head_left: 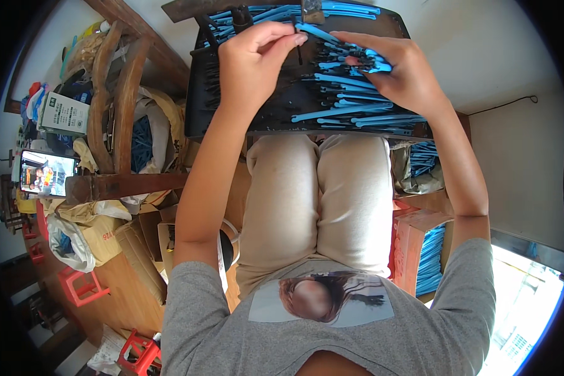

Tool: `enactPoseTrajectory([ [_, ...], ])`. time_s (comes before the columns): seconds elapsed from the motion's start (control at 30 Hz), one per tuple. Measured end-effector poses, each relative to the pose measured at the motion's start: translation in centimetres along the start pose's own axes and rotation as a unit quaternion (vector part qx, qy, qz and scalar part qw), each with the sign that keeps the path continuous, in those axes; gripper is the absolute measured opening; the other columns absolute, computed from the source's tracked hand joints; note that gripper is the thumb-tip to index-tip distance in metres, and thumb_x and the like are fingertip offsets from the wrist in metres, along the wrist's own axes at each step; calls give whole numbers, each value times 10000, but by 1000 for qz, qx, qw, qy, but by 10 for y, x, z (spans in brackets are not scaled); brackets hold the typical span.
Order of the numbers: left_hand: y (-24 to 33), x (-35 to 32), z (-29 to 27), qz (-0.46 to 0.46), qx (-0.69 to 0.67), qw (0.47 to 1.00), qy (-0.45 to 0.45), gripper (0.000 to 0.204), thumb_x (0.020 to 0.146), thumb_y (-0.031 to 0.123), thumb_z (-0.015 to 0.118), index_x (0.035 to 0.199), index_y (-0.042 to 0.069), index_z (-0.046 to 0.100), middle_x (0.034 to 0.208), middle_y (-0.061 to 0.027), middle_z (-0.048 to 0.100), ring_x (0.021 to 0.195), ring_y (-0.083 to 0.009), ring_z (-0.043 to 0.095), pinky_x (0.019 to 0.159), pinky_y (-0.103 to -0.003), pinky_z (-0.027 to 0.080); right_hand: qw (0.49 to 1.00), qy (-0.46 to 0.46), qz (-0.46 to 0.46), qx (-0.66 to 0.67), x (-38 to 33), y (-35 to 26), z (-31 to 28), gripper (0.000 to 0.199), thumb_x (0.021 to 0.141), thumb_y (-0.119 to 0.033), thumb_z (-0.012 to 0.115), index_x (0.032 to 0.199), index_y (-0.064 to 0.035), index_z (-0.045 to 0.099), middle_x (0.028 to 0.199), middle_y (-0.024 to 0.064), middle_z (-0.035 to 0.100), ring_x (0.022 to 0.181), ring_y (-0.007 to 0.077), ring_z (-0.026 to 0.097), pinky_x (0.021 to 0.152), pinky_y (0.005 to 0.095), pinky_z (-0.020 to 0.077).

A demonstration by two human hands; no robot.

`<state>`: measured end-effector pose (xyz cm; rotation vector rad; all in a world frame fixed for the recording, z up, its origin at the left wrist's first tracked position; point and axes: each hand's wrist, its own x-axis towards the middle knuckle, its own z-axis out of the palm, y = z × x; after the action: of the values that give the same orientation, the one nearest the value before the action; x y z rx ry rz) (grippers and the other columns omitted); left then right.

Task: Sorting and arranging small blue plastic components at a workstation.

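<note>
1. Two hands work above the black tray (276,113), the left hand (257,66) over its left half, the right hand (398,72) over its right half.
2. The left hand pinches a thin black strip (299,51) between thumb and forefinger; the strip hangs roughly upright above the tray's middle.
3. The right hand grips a bundle of blue sticks (377,64) with black ends, over the tray's right half.
4. One blue stick (316,31) juts from that hand towards the left fingertips, above the tray's far half; its tip is just beside the black strip, though whether they touch I cannot tell.
5. Loose blue sticks (357,104) lie on the tray's near right part, below the right hand.
6. More blue sticks (351,9) lie along the tray's far edge, beyond both hands.
7. Small black pieces (211,81) lie at the tray's left side, left of the left hand.
</note>
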<state>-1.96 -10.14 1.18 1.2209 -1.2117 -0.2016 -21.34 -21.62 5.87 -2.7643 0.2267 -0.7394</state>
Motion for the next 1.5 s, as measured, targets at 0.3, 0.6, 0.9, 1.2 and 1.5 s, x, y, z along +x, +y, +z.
enactPoseTrajectory([
  [0.3,46,-15,3,25,-142,988,-57,77,790,-54,647,865,-69,651,794,-99,689,710,-133,662,639,-209,505,997,48,-61,1,5,-36,-6,503,568,111,627,1054,-20,640,1003,154,659,858,267,656,772,329,514],
  [0.6,49,-41,-19,77,204,955,-202,269,670,74,752,929,46,685,890,-105,671,773,-233,643,664,-295,505,981,150,-123,-7,-12,-33,-27,168,718,4,667,869,13,595,755,104,591,640,201,555,601,252,452],
  [0.9,54,-37,-24,81,282,907,-303,179,693,71,719,868,48,688,835,-92,669,750,-251,631,665,-308,505,963,231,-1,139,-48,-17,-47,132,862,77,543,983,36,512,746,115,602,677,175,609,656,314,527],
  [1.2,73,-22,-31,122,170,963,-172,126,688,-21,717,798,10,663,803,-103,662,701,-235,650,610,-277,513,927,331,-20,177,-62,-3,-57,183,759,80,690,771,2,525,667,48,567,609,114,597,552,212,478],
  [1.5,52,-27,7,150,199,955,-158,146,665,6,743,791,22,671,816,-83,669,744,-232,638,647,-293,507,976,203,75,9,-53,-12,-62,217,742,-66,765,750,-24,552,592,-13,525,513,62,456,480,203,371],
])
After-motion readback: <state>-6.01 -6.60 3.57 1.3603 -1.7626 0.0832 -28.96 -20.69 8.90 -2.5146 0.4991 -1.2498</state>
